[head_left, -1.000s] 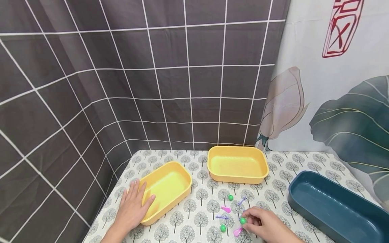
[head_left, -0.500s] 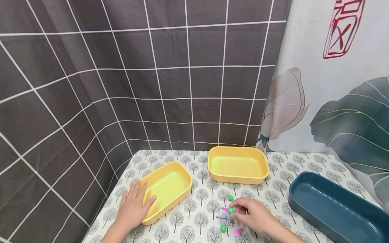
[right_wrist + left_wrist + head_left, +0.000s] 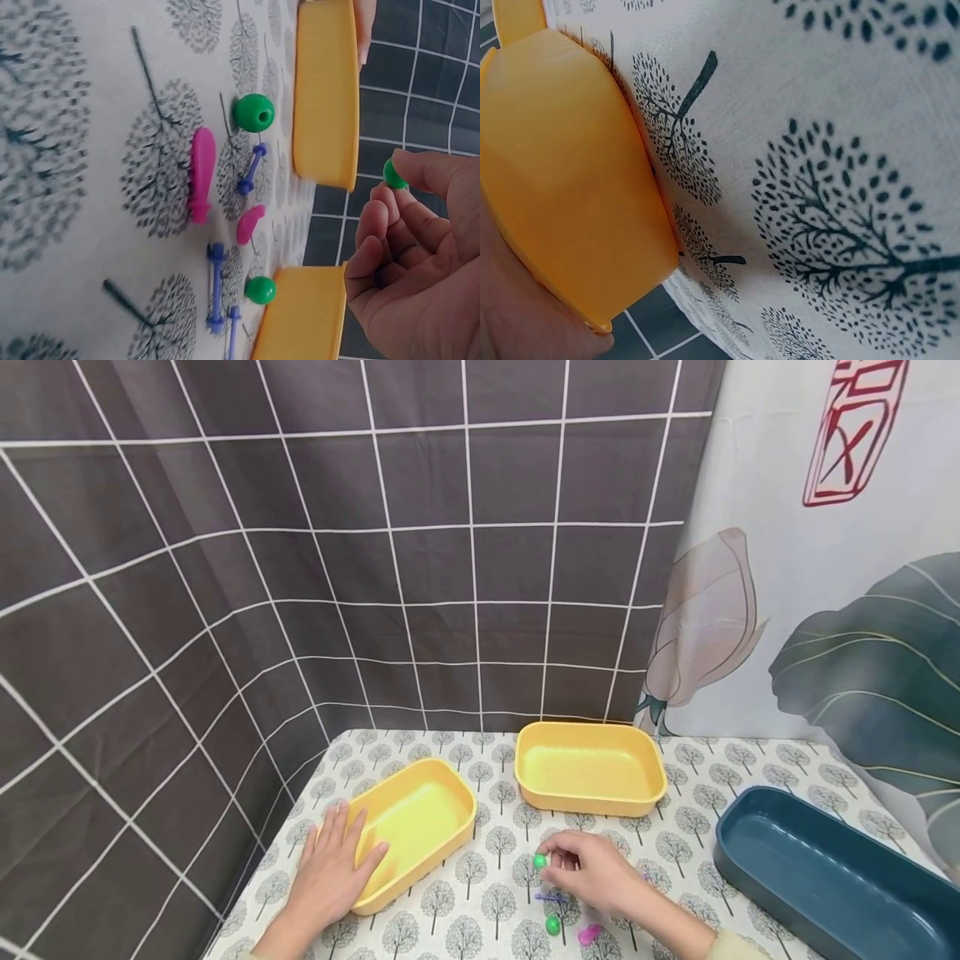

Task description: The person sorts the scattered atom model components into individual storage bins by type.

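My right hand (image 3: 588, 868) pinches a small green bead (image 3: 393, 174) between thumb and fingertips, raised above the cloth. Flat across the near left side of the angled yellow tray (image 3: 420, 878) lies my left hand (image 3: 324, 870), fingers straight and thumb reaching over the inside. In the right wrist view, loose pieces lie on the cloth: a green bead (image 3: 251, 112) with a hole, another green bead (image 3: 261, 290), a pink tapered piece (image 3: 201, 176), a smaller-looking pink piece (image 3: 250, 225), and purple rods (image 3: 216, 289) with knobbed ends.
A second yellow tray (image 3: 588, 804) stands at the back of the table. A long dark blue tray (image 3: 772, 893) occupies the right side. A tree-patterned cloth (image 3: 435, 906) covers the tabletop. Dark gridded fabric (image 3: 420, 568) hangs behind.
My right hand has carried the green bead leftward and away from me, from beside the loose pieces toward the angled yellow tray. My left hand has stayed on that tray.
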Available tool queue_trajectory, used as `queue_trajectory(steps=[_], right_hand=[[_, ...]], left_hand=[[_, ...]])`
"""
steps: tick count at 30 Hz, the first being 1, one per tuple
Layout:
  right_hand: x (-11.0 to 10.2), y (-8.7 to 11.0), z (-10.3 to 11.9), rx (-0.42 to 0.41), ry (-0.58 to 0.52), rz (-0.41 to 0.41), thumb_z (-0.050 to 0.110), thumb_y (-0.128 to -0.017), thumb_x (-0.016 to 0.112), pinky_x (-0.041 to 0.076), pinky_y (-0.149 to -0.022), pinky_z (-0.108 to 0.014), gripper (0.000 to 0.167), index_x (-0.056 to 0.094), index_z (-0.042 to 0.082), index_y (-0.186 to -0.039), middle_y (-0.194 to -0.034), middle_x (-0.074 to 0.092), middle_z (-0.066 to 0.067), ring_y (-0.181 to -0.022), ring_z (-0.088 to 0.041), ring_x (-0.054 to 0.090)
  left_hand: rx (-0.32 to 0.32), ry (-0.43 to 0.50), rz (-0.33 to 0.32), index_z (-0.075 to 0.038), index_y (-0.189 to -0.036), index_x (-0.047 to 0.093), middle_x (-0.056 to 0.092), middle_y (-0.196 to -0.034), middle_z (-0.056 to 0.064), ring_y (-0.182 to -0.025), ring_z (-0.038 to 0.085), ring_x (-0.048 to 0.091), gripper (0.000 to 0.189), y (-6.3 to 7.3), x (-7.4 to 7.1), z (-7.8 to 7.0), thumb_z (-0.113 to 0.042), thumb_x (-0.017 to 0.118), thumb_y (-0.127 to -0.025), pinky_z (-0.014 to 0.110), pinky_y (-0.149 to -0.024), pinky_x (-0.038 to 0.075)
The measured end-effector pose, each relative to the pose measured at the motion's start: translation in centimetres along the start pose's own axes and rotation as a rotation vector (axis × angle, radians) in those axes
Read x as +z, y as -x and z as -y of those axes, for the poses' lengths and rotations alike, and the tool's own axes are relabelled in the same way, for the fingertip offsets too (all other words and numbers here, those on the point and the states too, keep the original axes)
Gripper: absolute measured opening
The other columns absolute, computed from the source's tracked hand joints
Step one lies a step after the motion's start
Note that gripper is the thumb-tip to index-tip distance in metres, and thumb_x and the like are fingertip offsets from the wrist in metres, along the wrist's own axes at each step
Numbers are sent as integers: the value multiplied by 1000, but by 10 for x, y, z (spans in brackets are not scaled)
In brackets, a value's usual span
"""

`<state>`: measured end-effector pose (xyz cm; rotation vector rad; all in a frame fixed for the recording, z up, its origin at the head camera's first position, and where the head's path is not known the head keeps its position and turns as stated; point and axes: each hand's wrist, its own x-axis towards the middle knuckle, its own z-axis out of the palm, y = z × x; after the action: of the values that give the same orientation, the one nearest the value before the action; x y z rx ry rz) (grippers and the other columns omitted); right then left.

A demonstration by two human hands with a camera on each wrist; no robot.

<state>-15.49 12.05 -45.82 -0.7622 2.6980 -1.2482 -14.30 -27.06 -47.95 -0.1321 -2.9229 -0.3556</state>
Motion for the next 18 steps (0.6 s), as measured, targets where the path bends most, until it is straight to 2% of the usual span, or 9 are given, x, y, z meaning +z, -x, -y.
queue_trajectory(steps=[7,12,18], right_hand=[[5,-17,7,40,-18,-3,26,-88,78,47,-60,-21,18,73,17,-102,-76,58,13,-66,-2,51],[9,-28,9,66,-58,7,22,-89,76,49,-58,-23,19,73,14,-105,-77,60,10,-56,-4,53],[18,-43,10,50,-76,-18,20,-86,78,48,-60,-20,18,74,13,-102,-78,60,9,-65,-4,52]], left_hand=[[5,-2,-8,-3,-153,42,24,-162,28,-151,47,19,74,1,0,0,-58,44,-103,67,-119,13],[5,4,-7,-3,-153,42,24,-162,28,-151,47,19,74,1,1,0,-58,44,-103,67,-119,13],[4,-4,-6,-3,-153,42,25,-162,28,-151,47,19,74,1,2,1,-58,43,-103,67,-119,13]])
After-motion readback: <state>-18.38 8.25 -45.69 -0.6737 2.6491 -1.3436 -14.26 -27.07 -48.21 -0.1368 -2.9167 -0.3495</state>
